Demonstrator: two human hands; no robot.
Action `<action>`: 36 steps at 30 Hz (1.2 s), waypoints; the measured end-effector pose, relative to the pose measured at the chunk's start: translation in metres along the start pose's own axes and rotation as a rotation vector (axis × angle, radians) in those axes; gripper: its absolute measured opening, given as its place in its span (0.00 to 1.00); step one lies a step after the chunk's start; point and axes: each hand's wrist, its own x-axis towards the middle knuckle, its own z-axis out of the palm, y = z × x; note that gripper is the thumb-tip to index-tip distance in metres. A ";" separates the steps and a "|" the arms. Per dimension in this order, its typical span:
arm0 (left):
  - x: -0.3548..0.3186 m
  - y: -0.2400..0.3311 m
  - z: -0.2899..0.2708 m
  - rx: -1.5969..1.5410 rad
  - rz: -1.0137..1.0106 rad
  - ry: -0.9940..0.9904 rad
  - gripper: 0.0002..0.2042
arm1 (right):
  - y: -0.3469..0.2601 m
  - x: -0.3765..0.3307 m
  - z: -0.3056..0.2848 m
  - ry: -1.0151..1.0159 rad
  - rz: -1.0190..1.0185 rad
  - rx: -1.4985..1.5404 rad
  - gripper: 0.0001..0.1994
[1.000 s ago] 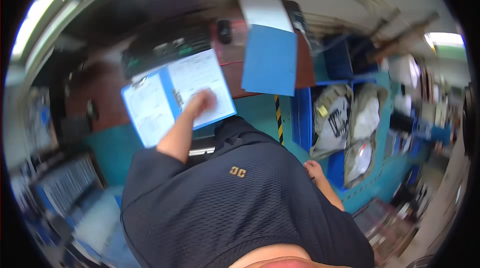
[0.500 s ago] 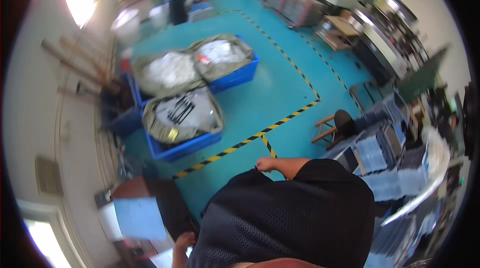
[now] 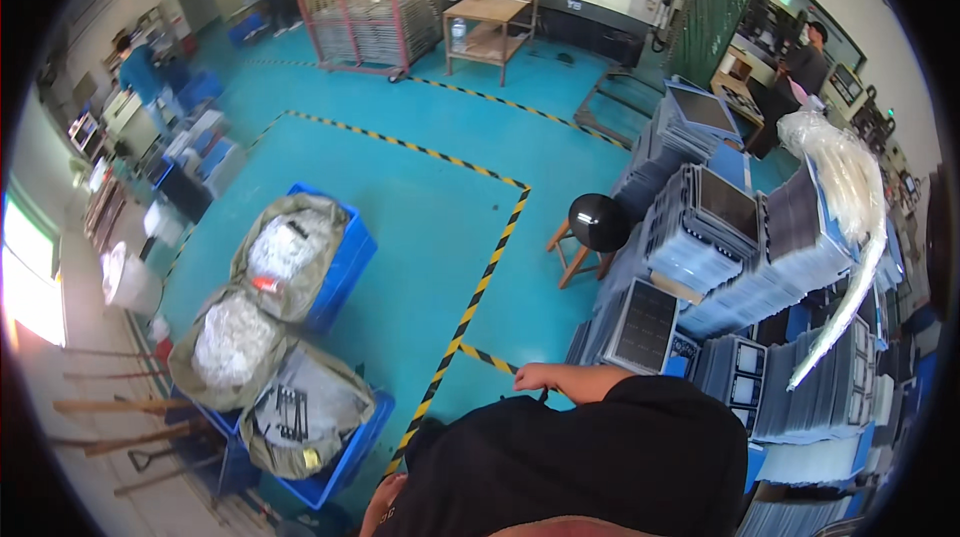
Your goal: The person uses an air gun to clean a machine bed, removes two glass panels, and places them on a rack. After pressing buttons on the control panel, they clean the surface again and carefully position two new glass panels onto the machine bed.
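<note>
My right hand (image 3: 540, 377) is held out in front of my dark shirt, above the green-blue floor. Its fingers look curled closed, with a small dark thing at their lower side that I cannot make out. Low at the left side of my body, my left hand (image 3: 385, 497) shows only in part, its fingers mostly hidden by the shirt. Nearest to that hand stands a blue bin (image 3: 365, 442) lined with an olive sack, holding grey sheet material (image 3: 315, 392) and black pieces. Two more sack-lined bins beside it hold crumpled clear plastic (image 3: 235, 337).
Yellow-black floor tape (image 3: 490, 262) runs past the bins. To the right, a round black stool (image 3: 598, 222) stands against tall stacks of panels (image 3: 700, 217) with plastic wrap (image 3: 850, 187). Ahead are a wooden table (image 3: 485, 9) and a red-framed cage cart (image 3: 350, 2). Other people (image 3: 145, 72) work farther off.
My view has swung to the right, so the bins now sit farther left and lower, and more of the panel stacks shows. My right hand stays in front of my body.
</note>
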 end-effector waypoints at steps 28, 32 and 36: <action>0.703 0.937 0.103 0.532 0.131 -0.045 0.09 | 0.124 0.185 -0.490 0.700 -0.056 0.681 0.20; 0.746 0.987 0.187 0.806 -0.056 -0.182 0.10 | 0.160 0.194 -0.698 0.303 0.297 0.813 0.15; 0.770 1.049 0.241 0.576 -0.213 -0.448 0.09 | 0.134 0.172 -0.915 0.675 0.233 0.868 0.09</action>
